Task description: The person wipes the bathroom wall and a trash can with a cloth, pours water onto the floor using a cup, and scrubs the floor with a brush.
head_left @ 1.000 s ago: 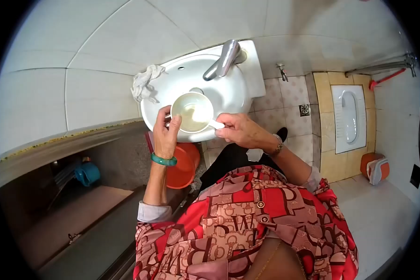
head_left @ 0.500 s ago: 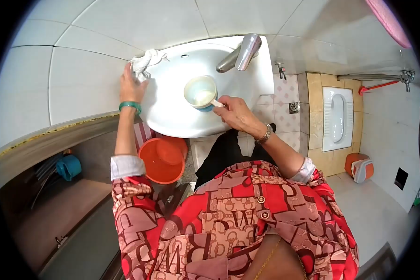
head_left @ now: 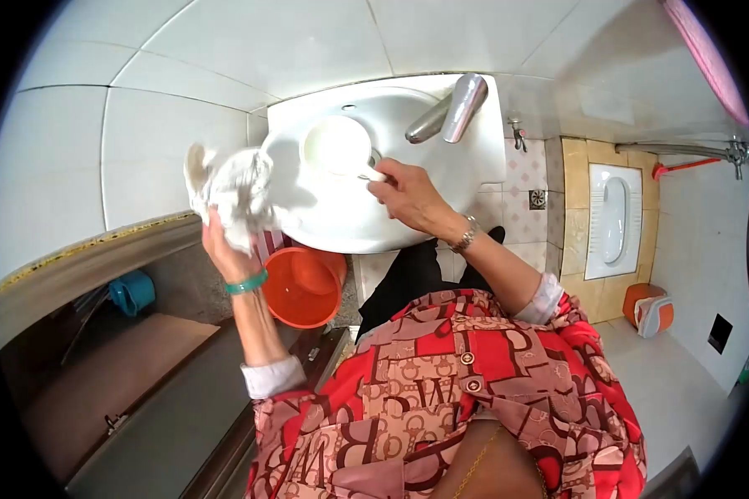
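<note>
My left hand (head_left: 226, 251) is closed on a crumpled white cloth (head_left: 240, 187), lifted off the sink's left end and slightly blurred. In my right hand (head_left: 412, 200) is the short handle of a white plastic water dipper (head_left: 334, 145). Its round bowl is over the basin of the white sink (head_left: 358, 231), partly covering the drain. Whether water is in the dipper I cannot make out. The metal faucet (head_left: 453, 112) rises at the sink's back right, apart from both hands.
An orange bucket (head_left: 304, 287) stands under the sink's front left edge. A dark wooden cabinet (head_left: 154, 399) runs along the left, with a blue container (head_left: 133, 293) behind it. A small tap (head_left: 518, 137) and a squat toilet (head_left: 614, 220) are on the right.
My left hand has picked the white cloth up from the sink's rim and drawn it toward me. The dipper has moved left and up within the basin, tilting more.
</note>
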Demonstrator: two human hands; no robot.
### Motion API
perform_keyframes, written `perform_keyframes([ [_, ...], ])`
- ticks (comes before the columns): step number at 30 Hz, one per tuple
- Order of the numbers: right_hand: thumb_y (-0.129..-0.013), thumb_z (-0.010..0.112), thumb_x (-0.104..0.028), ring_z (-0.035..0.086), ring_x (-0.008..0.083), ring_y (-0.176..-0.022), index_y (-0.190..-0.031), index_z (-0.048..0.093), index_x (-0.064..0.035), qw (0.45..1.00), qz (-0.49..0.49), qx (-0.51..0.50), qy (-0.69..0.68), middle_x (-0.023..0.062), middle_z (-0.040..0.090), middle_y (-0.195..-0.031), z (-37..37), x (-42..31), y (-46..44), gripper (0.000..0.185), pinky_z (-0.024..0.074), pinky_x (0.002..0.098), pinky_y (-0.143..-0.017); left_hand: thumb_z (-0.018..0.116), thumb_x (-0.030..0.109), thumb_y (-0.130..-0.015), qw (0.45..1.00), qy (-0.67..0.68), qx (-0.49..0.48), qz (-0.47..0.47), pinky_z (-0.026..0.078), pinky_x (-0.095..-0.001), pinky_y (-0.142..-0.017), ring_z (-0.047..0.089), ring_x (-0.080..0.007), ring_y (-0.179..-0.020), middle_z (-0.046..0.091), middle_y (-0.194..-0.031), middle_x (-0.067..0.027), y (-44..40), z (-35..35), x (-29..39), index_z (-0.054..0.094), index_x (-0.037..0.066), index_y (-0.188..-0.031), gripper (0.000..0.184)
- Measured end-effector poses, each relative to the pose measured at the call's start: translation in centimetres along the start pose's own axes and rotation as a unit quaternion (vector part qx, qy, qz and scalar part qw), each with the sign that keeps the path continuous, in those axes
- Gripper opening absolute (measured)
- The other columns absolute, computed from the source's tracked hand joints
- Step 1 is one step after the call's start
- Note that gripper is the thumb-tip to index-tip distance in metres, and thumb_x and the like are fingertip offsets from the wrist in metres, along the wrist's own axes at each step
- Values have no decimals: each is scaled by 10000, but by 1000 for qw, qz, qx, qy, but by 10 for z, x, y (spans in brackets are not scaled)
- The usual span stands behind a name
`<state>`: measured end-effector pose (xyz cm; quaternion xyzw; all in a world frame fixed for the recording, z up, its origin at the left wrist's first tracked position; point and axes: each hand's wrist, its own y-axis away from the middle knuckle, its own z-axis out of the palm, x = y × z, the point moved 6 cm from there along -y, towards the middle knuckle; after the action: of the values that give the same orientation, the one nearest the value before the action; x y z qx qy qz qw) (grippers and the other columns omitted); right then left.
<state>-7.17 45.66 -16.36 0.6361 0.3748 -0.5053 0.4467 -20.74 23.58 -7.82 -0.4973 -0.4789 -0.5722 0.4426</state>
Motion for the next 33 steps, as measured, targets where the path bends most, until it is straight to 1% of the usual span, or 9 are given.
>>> perform_keyframes([
  [3, -802, 509, -147, 489, 125, -461, -777, 503, 23, 983, -165, 12, 80, 76, 506, -590, 23, -32, -36, 172, 433, 282, -465, 393, 397, -893, 993, 66, 88, -38, 273, -174, -302, 479, -76, -481, 592, -873, -65, 27, -36, -24, 480, 72, -1125, 409],
  [10, -802, 504, -150, 565, 155, -485, -769, 506, 25, 985, -167, -28, 26, 84, 511, -547, 79, -54, -114, 178, 462, 302, -510, 316, 467, -912, 982, 124, 54, -135, 334, -166, -312, 516, -85, -493, 607, -834, -63, 100, -51, -58, 493, 44, -1079, 487],
  [13, -811, 494, -143, 573, 148, -520, -959, 478, 25, 990, -134, -46, 19, 99, 554, -652, 86, -55, -127, 224, 470, 296, -498, 328, 468, -905, 971, 155, 21, -180, 371, -183, -322, 545, -103, -535, 606, -857, -71, 106, -38, -71, 478, 32, -1117, 507],
  [15, -821, 486, -153, 583, 149, -562, -1139, 387, 13, 995, -59, -56, -57, 109, 569, -714, 83, -55, -122, 372, 475, 276, -509, 318, 421, -922, 971, 148, -35, -187, 471, -218, -465, 584, -119, -676, 589, -961, -84, 106, -21, -66, 443, 0, -1167, 503],
  [16, -830, 483, -168, 589, 144, -589, -1241, 291, 4, 995, -57, -73, -40, 121, 581, -762, 79, -60, -119, 485, 477, 263, -512, 346, 348, -916, 979, 111, -56, -160, 422, -269, -674, 544, -159, -851, 553, -1054, -99, 102, -21, -70, 432, -25, -1188, 470],
  [17, -830, 483, -168, 589, 144, -589, -1241, 291, 4, 995, -53, -70, -39, 121, 581, -762, 71, -62, -114, 485, 477, 263, -512, 373, 275, -910, 986, 75, -75, -131, 373, -320, -884, 504, -199, -1026, 516, -1147, -113, 99, -21, -74, 420, -50, -1210, 445],
  [20, -836, 487, -193, 583, 130, -575, -1149, 433, 21, 997, -43, -38, -60, 99, 594, -747, 44, -54, -93, 383, 462, 249, -502, 425, 219, -854, 977, 113, -121, -136, 352, -347, -939, 493, -225, -1072, 505, -1170, -142, 89, 26, -51, 416, -60, -1202, 446],
  [25, -852, 482, -212, 543, 81, -599, -892, 590, 15, 998, -44, 11, -46, 44, 584, -726, -7, -25, -26, 255, 419, 209, -498, 457, 167, -810, 953, 195, -150, -177, 383, -353, -903, 502, -236, -1045, 530, -1124, -130, 70, 55, -71, 458, -44, -1149, 399],
  [33, -854, 504, -185, 536, 77, -550, -915, 589, 4, 971, 108, 158, -143, 38, 585, -711, -71, 39, 70, 217, 428, 213, -506, 458, 182, -789, 919, 83, -343, -177, 376, -326, -896, 505, -225, -1030, 529, -1121, -142, 97, 122, -62, 446, -92, -1166, 466],
])
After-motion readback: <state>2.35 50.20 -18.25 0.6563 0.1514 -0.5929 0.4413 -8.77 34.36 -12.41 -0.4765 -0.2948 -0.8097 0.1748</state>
